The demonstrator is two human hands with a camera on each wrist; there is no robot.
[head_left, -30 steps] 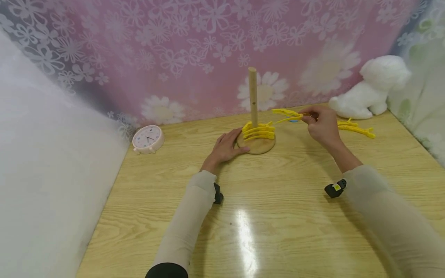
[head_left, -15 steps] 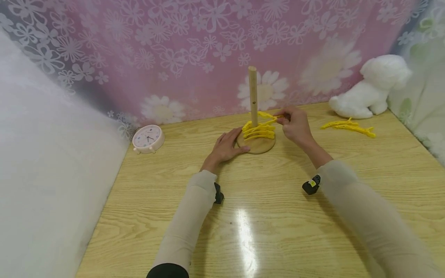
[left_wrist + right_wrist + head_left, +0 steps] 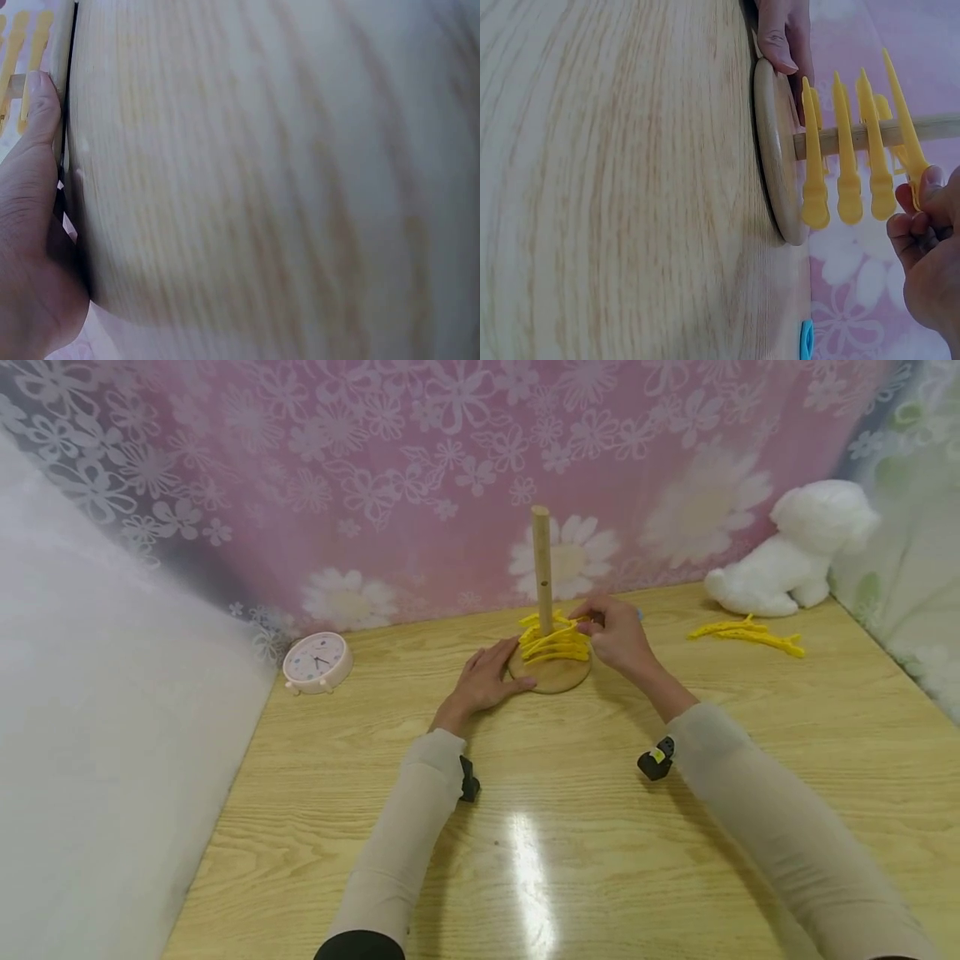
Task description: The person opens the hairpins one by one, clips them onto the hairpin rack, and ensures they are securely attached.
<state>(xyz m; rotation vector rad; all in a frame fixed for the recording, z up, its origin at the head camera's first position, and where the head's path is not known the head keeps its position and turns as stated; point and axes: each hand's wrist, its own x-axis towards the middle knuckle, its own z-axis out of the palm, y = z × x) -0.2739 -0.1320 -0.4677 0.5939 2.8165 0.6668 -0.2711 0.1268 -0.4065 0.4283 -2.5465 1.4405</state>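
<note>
A wooden post (image 3: pixel 543 560) rises from a round wooden base (image 3: pixel 558 680) on the table. Several yellow hair clips (image 3: pixel 849 161) are stacked around its lower part. My right hand (image 3: pixel 621 635) pinches the wide end of the topmost hair clip (image 3: pixel 901 112), whose long pointed arms lie across the post in the right wrist view. Whether it grips the post, I cannot tell. My left hand (image 3: pixel 483 681) rests against the base's left side, thumb along the front rim and fingers spread behind. Two or so loose yellow hair clips (image 3: pixel 750 633) lie on the table to the right.
A pink round clock (image 3: pixel 317 662) sits at the back left. At the back right corner is a white plush animal (image 3: pixel 798 552). A small blue object (image 3: pixel 806 341) lies behind my right hand. Behind the wooden table (image 3: pixel 360 760) hangs a pink floral backdrop (image 3: pixel 420 510).
My right hand has carried a hair clip leftward from the table's right side and down over the post, above the other clips. My left hand has stayed at the base.
</note>
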